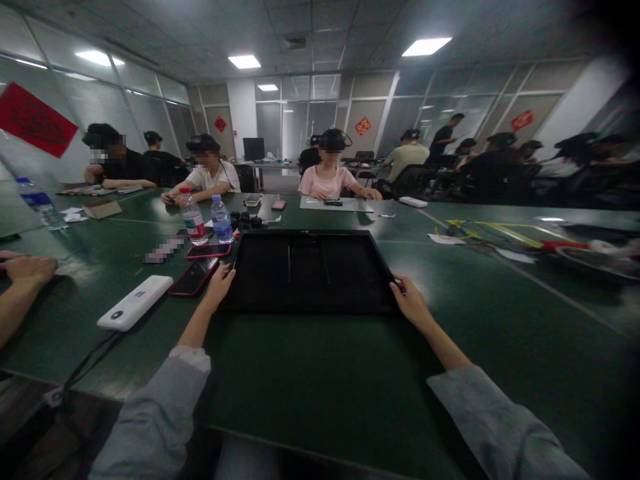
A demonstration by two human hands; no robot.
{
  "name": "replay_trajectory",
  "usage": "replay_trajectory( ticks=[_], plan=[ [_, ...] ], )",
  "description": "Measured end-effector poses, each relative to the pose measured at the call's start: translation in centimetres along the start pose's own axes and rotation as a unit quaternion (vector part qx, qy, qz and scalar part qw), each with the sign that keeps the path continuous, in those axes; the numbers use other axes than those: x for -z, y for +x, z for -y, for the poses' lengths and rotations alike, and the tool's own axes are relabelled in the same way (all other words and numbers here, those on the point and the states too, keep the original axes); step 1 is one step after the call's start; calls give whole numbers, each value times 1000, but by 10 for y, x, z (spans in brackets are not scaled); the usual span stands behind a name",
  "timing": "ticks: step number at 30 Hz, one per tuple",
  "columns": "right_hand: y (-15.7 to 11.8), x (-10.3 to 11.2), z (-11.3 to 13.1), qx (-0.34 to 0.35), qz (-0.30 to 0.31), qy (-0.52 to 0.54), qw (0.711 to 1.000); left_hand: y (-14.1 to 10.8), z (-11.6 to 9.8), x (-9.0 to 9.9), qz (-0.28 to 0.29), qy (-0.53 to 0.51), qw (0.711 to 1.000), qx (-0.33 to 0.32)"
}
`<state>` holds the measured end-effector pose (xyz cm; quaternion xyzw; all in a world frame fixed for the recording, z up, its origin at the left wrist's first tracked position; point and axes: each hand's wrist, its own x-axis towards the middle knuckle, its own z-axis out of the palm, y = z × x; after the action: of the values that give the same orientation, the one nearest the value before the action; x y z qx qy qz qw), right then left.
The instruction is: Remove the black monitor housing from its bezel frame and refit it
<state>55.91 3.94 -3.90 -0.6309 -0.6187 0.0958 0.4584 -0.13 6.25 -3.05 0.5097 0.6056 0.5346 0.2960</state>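
Note:
A wide black rectangular shell (350, 283), shallow like a tray with a raised rim, rests on the green table in front of me. Two thin, light-coloured lines run down its inner face. My left hand (219, 285) is closed on its left edge, the thumb along the rim. At the opposite edge, my right hand (414, 301) grips the rim, with the fingers partly hidden behind it. Close to my left hand lie a red-edged phone (195, 277) and another phone (209, 251).
A white power bank (136, 303) with a cable lies at left. Two water bottles (194, 217) stand behind the phones. Another person's hand (30, 268) rests at far left. Yellow wires (493, 233) lie at right. Across the table sits a person in pink (327, 179).

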Motion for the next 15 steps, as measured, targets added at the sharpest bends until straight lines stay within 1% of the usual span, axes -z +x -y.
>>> replay_trajectory(
  ticks=[2, 5, 7, 9, 10, 12, 15],
  plan=[
    [-5, 9, 3, -25, 17, 17, 999, 0, 0, 2, 1, 2, 1000, 18],
    [-22, 31, 4, -75, 72, 36, 994, 0, -2, 5, 11, 7, 998, 62],
    [-36, 46, 3, -85, 99, 40, 991, -3, -6, 6, 30, 13, 996, 81],
    [-44, 56, 2, -90, 104, 44, 990, -7, -11, 5, 50, 32, 994, 88],
    [-45, 58, 2, -96, 105, 55, 988, -10, -14, 4, 55, 50, 994, 83],
    [-40, 55, 3, -110, 109, 99, 983, -15, -20, 3, 54, 78, 993, 67],
    [-22, 41, 10, -111, 85, 127, 982, -20, -25, 2, 45, 97, 994, 40]
  ],
)
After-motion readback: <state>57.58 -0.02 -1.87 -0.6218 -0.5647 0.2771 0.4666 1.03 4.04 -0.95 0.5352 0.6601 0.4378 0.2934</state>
